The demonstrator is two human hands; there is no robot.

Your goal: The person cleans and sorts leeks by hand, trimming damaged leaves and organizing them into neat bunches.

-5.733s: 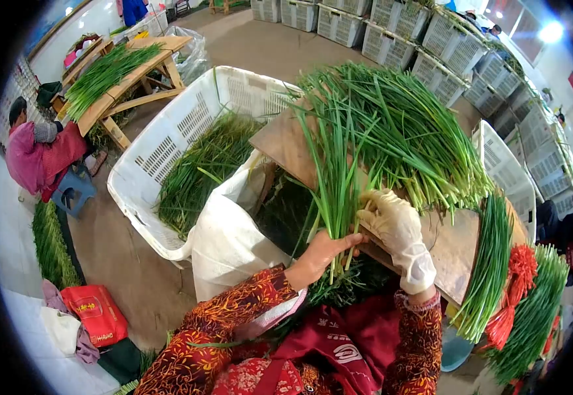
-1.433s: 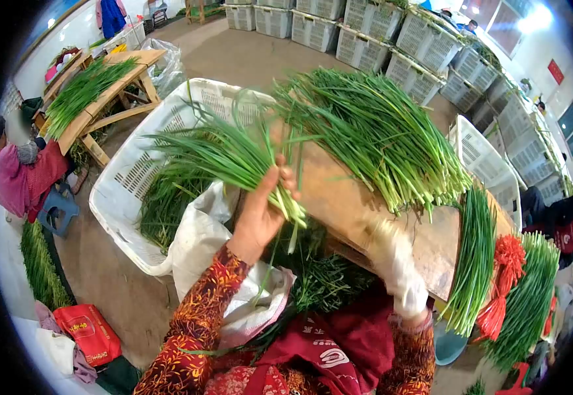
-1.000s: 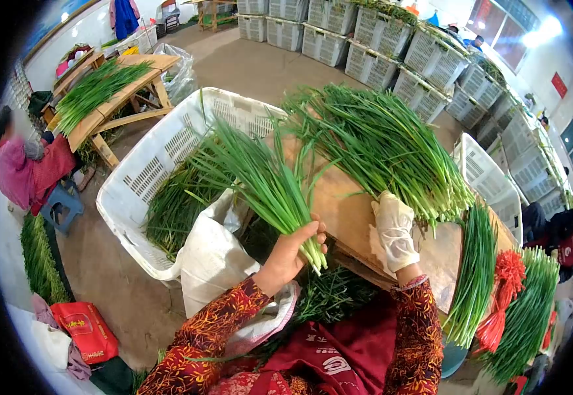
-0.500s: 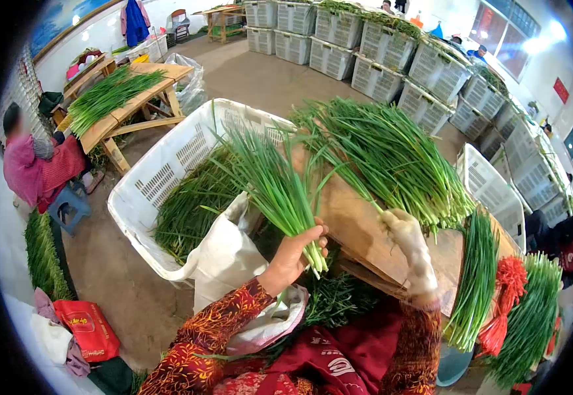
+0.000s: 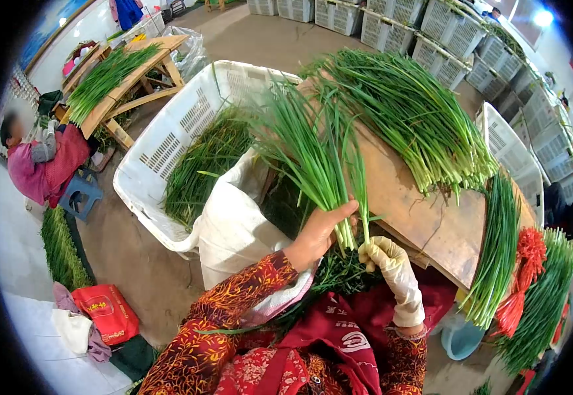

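Observation:
My left hand (image 5: 323, 230), bare, is closed round a bunch of garlic chives (image 5: 306, 161), the pale stem ends poking out below the fingers. Beside it, my right hand (image 5: 384, 253) in a pale glove pinches the lower ends of a few chive stalks (image 5: 359, 187), which stand upright next to the bunch. A large pile of chives (image 5: 411, 112) lies on the wooden board (image 5: 424, 220) beyond my right hand. Below both hands, dark green leaves (image 5: 342, 280) lie by a white sack (image 5: 230, 220).
A white plastic basket (image 5: 138, 201) with loose greens stands to the left. At right are tied chives (image 5: 494, 263), red ties (image 5: 526, 273) and a blue basin (image 5: 461, 339). A seated person (image 5: 43, 158) works at another table (image 5: 135, 85). Crates (image 5: 388, 29) line the back.
My right hand has come from the edge of the chive pile to beside my left hand, bringing a few stalks. My left hand has shifted right with its bunch. The view has tilted down.

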